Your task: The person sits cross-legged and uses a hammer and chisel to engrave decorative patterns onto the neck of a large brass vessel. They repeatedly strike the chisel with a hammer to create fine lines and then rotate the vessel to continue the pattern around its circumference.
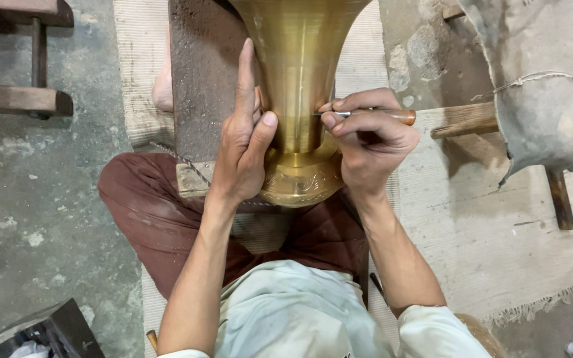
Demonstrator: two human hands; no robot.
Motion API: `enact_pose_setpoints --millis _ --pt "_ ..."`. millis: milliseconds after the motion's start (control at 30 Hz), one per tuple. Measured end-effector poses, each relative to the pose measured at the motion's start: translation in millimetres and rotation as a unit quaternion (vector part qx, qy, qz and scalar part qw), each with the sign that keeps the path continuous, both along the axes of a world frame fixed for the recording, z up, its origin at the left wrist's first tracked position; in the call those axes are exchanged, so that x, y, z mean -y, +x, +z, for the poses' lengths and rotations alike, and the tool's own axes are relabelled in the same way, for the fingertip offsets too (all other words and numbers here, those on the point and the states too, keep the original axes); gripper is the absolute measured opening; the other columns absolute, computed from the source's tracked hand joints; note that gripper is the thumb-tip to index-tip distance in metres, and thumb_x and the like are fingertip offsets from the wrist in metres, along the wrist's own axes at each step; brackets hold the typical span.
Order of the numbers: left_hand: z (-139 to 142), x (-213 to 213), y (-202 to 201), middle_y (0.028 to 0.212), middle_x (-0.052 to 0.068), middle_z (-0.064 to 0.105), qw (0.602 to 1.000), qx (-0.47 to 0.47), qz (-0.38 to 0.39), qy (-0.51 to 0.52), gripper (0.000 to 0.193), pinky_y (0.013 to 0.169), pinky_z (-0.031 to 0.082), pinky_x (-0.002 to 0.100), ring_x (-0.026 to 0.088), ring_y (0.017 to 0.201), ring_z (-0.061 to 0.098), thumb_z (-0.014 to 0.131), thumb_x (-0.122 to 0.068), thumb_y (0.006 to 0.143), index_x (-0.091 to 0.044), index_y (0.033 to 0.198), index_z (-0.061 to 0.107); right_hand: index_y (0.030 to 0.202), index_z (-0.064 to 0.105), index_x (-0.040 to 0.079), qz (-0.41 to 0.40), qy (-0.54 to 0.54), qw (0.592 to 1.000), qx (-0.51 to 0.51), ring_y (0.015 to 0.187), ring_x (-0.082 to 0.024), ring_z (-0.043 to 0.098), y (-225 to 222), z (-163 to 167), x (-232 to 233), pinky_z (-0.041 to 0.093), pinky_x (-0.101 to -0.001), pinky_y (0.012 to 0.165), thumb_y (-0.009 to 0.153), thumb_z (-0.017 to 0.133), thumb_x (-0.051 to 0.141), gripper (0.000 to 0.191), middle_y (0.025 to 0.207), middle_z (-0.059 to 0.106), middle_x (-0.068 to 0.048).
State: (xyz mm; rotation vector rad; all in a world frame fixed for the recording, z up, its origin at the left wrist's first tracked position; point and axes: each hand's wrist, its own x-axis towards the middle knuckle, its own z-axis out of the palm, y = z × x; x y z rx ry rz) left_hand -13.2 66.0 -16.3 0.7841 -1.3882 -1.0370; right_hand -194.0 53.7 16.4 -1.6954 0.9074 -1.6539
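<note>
**Two hands on a brass vessel**

A flared brass vessel lies in front of the seated person, its engraved foot toward the lap, resting against a dark wooden block. The left hand lies open along the vessel's side, forefinger stretched up, thumb pressed to the narrow neck. The right hand is closed around a slim wooden-handled tool, whose metal tip touches the neck. A pale woven mat covers the floor beneath.
</note>
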Motion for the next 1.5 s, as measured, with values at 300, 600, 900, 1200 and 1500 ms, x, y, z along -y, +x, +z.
enact_pose_setpoints --millis 300,600,900,1200,1500 --pt "2.6 -1.0 -0.6 0.158 0.02 0.055 1.0 0.005 0.008 0.003 0.062 0.124 0.049 0.039 0.029 0.142 0.063 0.04 -0.02 0.118 -0.019 0.166 0.001 0.082 0.068 0.0 -0.009 -0.006 0.999 -0.035 0.088 -0.018 0.072 0.7 4.8 -5.4 0.064 -0.0271 0.082 0.091 0.078 -0.017 0.022 0.103 0.067 -0.01" --pt "4.7 -1.2 -0.5 0.159 0.02 0.054 1.0 -0.004 0.008 -0.002 0.061 0.126 0.046 0.037 0.029 0.145 0.059 0.041 -0.021 0.12 -0.019 0.166 0.001 0.082 0.067 -0.001 -0.016 -0.007 1.0 -0.024 0.088 -0.019 0.074 3.1 4.8 -6.5 0.066 -0.0285 0.081 0.092 0.078 -0.017 0.022 0.103 0.067 -0.01" --pt "5.5 -1.1 -1.9 0.155 0.017 0.059 1.0 0.01 0.023 -0.005 0.059 0.118 0.053 0.035 0.026 0.134 0.068 0.04 -0.022 0.121 -0.021 0.166 0.002 0.079 0.069 0.0 -0.014 -0.047 0.997 -0.065 0.085 -0.017 0.073 4.2 7.7 -8.6 0.065 -0.0265 0.079 0.087 0.08 -0.019 0.024 0.099 0.068 -0.01" --pt "10.2 -0.7 -1.3 0.15 0.016 0.063 0.999 0.016 0.024 0.04 0.064 0.097 0.057 0.033 0.022 0.108 0.076 0.042 -0.02 0.114 -0.018 0.165 0.003 0.077 0.069 0.001 -0.032 -0.041 0.995 -0.087 0.083 -0.016 0.072 5.6 11.6 -11.4 0.064 -0.0252 0.078 0.085 0.082 -0.018 0.025 0.098 0.069 -0.01" --pt "8.4 -0.8 -1.7 0.157 0.02 0.056 1.0 0.003 0.02 0.004 0.062 0.118 0.05 0.035 0.027 0.138 0.065 0.042 -0.019 0.118 -0.02 0.166 0.003 0.078 0.071 0.002 -0.037 -0.046 0.993 -0.098 0.085 -0.016 0.073 5.9 10.8 -13.2 0.064 -0.0265 0.078 0.085 0.083 -0.019 0.025 0.099 0.069 -0.009"
